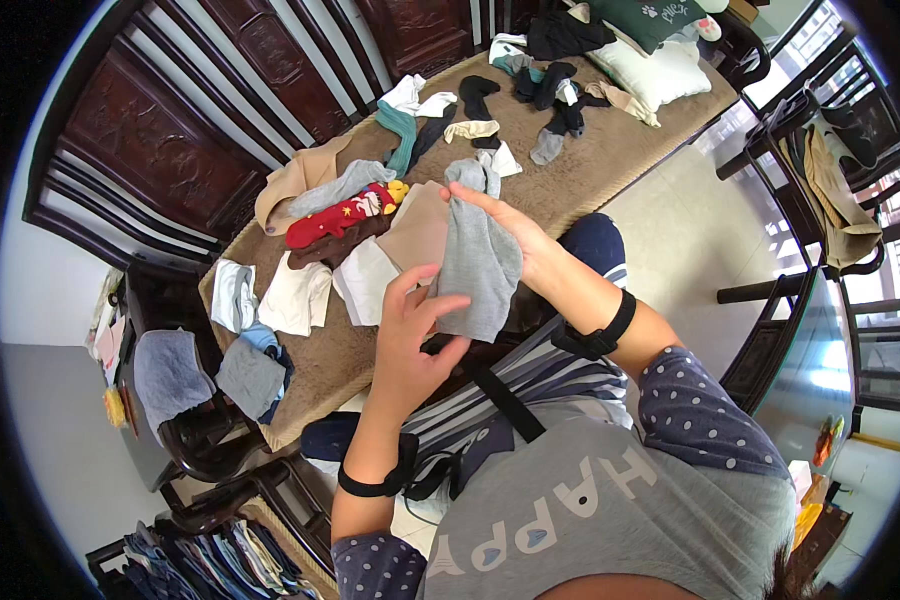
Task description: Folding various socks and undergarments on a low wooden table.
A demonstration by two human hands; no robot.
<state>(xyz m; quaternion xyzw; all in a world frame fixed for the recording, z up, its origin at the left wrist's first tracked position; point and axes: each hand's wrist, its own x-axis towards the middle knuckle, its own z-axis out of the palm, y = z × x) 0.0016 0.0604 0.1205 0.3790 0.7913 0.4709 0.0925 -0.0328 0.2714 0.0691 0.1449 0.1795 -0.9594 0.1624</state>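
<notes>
A grey knit garment [480, 262], perhaps a sock or legging, hangs in front of me. My right hand [506, 225] grips its upper part between thumb and fingers, and its wide end hangs down. Beside its lower left edge, my left hand [420, 337] has its fingers spread and holds nothing; whether a fingertip touches the cloth is unclear. Just behind lies folded beige cloth [424, 225], next to folded white cloth [364, 277]. A red patterned sock [337, 221] rests left of these on dark brown cloth [330, 247], with a light grey piece [345, 187] alongside.
A brown plush-covered wooden bench [322, 375] carries several loose socks [480, 97] at the back. Folded clothes [251, 379] lie at its left end, and a white pillow [649, 71] at its right. A wooden chair [832, 172] and glass-topped table [810, 352] stand to the right.
</notes>
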